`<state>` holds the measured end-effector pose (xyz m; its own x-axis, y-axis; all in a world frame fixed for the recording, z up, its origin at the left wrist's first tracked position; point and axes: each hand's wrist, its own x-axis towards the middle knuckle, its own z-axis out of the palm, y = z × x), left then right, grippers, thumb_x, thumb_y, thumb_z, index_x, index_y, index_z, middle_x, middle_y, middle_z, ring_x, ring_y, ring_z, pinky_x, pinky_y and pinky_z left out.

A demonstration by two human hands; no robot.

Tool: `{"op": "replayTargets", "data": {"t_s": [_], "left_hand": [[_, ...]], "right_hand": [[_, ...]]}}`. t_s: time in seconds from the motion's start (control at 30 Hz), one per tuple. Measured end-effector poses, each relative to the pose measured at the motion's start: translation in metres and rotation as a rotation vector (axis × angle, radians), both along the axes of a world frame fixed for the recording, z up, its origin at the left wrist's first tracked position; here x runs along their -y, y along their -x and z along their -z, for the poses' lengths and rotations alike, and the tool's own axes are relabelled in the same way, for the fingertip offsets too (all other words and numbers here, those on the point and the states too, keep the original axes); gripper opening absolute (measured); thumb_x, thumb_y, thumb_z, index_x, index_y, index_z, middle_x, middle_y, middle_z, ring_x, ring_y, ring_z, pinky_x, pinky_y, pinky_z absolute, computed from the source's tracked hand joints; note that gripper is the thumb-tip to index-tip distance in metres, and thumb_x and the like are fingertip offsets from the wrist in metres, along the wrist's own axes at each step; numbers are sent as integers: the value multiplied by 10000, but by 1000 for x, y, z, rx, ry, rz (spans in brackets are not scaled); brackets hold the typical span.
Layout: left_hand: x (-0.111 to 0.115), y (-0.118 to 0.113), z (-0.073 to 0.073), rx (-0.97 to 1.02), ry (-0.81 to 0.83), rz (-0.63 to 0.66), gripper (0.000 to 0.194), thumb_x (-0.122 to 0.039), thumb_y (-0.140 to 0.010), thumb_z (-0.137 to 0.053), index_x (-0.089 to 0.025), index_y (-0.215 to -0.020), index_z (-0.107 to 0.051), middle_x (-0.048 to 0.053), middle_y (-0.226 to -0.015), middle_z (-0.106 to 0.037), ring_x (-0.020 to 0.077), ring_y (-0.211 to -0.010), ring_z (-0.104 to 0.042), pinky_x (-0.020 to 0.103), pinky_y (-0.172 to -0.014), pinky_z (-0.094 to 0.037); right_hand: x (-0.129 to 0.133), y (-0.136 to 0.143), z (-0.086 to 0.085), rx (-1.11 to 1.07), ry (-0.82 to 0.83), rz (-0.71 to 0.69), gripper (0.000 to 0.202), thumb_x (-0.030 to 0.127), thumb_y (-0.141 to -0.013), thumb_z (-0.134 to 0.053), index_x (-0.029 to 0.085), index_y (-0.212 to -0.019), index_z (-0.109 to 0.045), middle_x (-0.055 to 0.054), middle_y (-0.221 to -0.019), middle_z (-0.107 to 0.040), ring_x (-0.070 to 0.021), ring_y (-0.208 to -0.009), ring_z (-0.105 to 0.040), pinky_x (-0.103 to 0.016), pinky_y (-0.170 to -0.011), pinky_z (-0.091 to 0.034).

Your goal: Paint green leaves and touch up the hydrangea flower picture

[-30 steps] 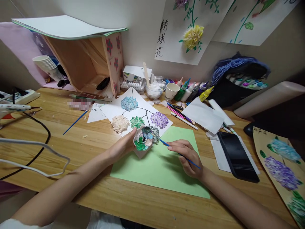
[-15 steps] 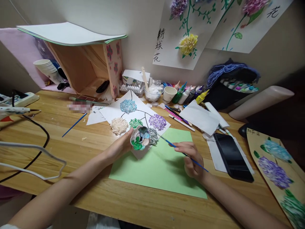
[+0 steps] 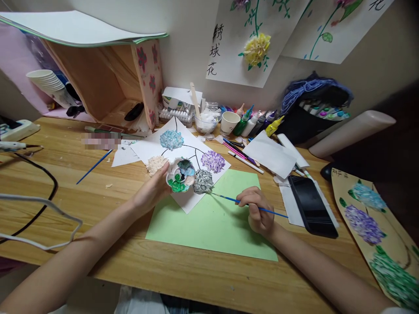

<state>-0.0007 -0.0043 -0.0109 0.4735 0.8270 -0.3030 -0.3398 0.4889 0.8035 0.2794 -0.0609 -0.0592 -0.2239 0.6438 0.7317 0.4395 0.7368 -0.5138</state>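
Observation:
My left hand [image 3: 153, 185] is closed on the edge of a small white paint palette [image 3: 180, 174] with green, dark, blue and pale paint in its wells. The palette hovers over a white sheet [image 3: 188, 200] that bears textured blue, beige, purple and grey flower heads joined by black stems. It covers the green flower. My right hand [image 3: 257, 209] grips a thin blue paintbrush [image 3: 232, 199], its tip at the lower right edge of the grey flower [image 3: 203, 181]; whether it touches cannot be told. Under the white sheet lies a light green sheet [image 3: 212, 235].
A second blue brush [image 3: 94, 166] lies at left near cables and a glue gun [image 3: 16, 146]. At the back stand a paper cup [image 3: 229, 123], paint bottles [image 3: 250, 126] and a bowl of white scraps [image 3: 207, 122]. A black phone [image 3: 312, 205] lies at right beside a flower picture [image 3: 369, 218].
The palette has moved left off the grey flower, which now shows more fully. The brush tip has shifted down to that flower's lower edge, and the brush lies flatter. The camera view has shifted slightly.

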Motion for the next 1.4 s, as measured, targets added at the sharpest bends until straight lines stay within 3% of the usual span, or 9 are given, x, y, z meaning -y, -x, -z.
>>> {"op": "replayTargets", "data": {"t_s": [0.43, 0.7, 0.9, 1.07, 1.4], "left_hand": [[1, -2, -3, -43, 28, 2, 596, -561, -906, -417, -196, -1370, -501, 74, -1302, -633, 273, -1285, -500, 393, -1120, -296], [1, -3, -5, -14, 18, -2, 555, -525, -923, -404, -207, -1368, -503, 61, -1299, -636, 264, -1291, -495, 388, -1115, -312], [1, -2, 0, 22, 10, 11, 546, -539, -910, -429, -228, -1349, -526, 55, -1318, -622, 270, -1317, -467, 402, -1128, -292], [0, 0, 4, 4, 23, -10, 527, -547, -898, -451, -249, -1321, -553, 34, -1317, -625, 260, -1326, -456, 381, -1133, -283], [1, -2, -2, -11, 22, -8, 545, -560, -890, -452, -234, -1312, -563, 53, -1314, -626, 277, -1346, -428, 402, -1137, -273]], "right_hand": [[1, -2, 2, -45, -16, 54, 237, 183, -940, -357, 224, -819, -557, -22, -692, -605, -174, -669, -556, -318, -609, -442], [1, -1, -3, 61, -86, -57, 237, 217, -959, -330, 218, -854, -542, -30, -684, -620, -172, -641, -544, -310, -585, -433], [-1, 3, -2, 68, -44, -16, 214, 185, -954, -337, 218, -887, -537, -38, -728, -615, -176, -709, -552, -318, -638, -455], [-2, 5, -4, 112, -46, -75, 205, 193, -958, -331, 216, -902, -527, -40, -730, -619, -173, -695, -554, -320, -635, -454], [0, 5, -7, 85, -65, -39, 220, 189, -960, -324, 214, -881, -528, -42, -714, -613, -171, -691, -542, -308, -623, -450]]}}
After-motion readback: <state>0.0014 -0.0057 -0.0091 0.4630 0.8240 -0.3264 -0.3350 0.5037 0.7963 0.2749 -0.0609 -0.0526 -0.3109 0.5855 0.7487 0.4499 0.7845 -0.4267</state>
